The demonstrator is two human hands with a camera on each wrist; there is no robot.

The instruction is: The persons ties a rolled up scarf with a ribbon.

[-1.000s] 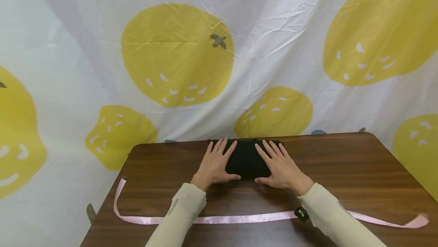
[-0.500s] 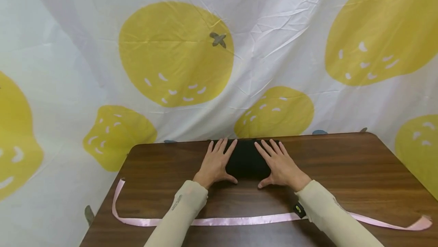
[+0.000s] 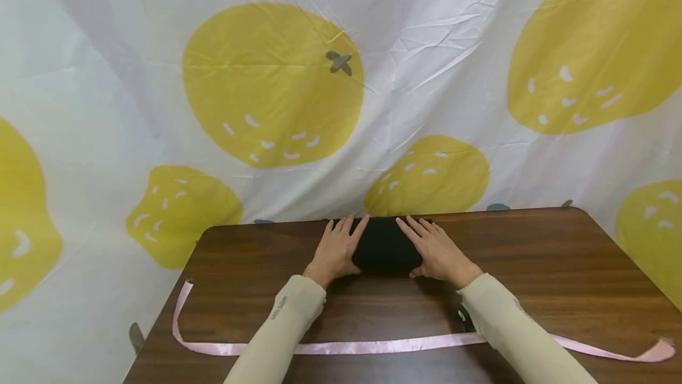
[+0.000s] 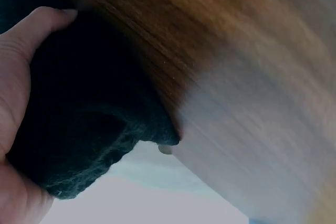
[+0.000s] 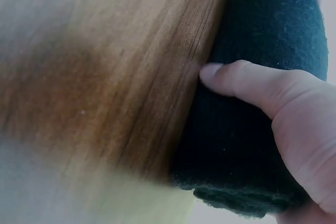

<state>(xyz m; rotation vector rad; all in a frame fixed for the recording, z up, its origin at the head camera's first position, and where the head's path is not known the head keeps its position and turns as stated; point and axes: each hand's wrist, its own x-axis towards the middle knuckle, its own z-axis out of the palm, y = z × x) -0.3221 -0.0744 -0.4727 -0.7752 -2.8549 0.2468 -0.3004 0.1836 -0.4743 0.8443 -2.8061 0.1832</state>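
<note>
A rolled black fuzzy cloth (image 3: 386, 246) lies along the far edge of the brown wooden table (image 3: 256, 283). My left hand (image 3: 337, 251) grips its left part, fingers over the top and thumb on the near side. My right hand (image 3: 441, 252) holds the right part in the same way. In the left wrist view the thumb (image 4: 55, 19) presses on the dark cloth (image 4: 100, 77), whose end looks folded and uneven. The right wrist view shows the other thumb (image 5: 231, 77) against the roll (image 5: 268, 30), with layered edges at its end.
A pink satin ribbon (image 3: 373, 347) stretches across the near part of the table under both forearms, its left end curving away from me. A white curtain with yellow fruit (image 3: 272, 82) hangs right behind the far table edge.
Both thumbs have drawn in from the table in front and now press against the cloth's near side. The roll's near edge has shifted slightly away from me.
</note>
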